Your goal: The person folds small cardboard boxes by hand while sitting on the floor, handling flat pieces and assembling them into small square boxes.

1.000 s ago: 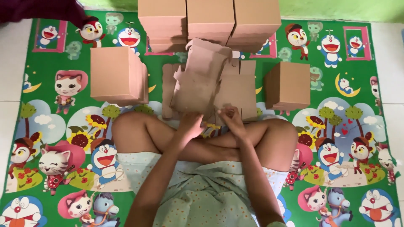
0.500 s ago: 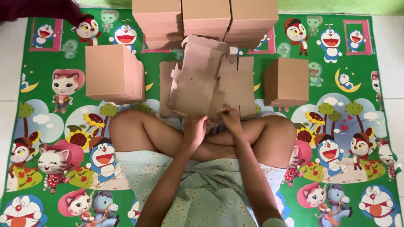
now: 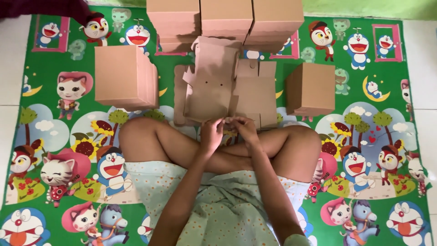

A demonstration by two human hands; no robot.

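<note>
I sit cross-legged on a green cartoon play mat (image 3: 54,150). Both hands hold one flat, unfolded brown cardboard box blank (image 3: 211,84) by its near edge, tilted up above my shins. My left hand (image 3: 211,135) grips the lower edge at the left. My right hand (image 3: 243,129) pinches the same edge just to the right, the fingertips of both hands almost touching. Under the lifted blank lies a pile of more flat blanks (image 3: 257,93).
A folded brown box (image 3: 124,77) stands left of the pile and another (image 3: 312,89) to its right. A row of stacked folded boxes (image 3: 225,20) runs along the mat's far edge. White floor tiles (image 3: 13,68) border the mat. A dark red cloth (image 3: 41,9) lies top left.
The cardboard blank has been drawn a little nearer and raised more upright; both hands have closed in together on its lower edge.
</note>
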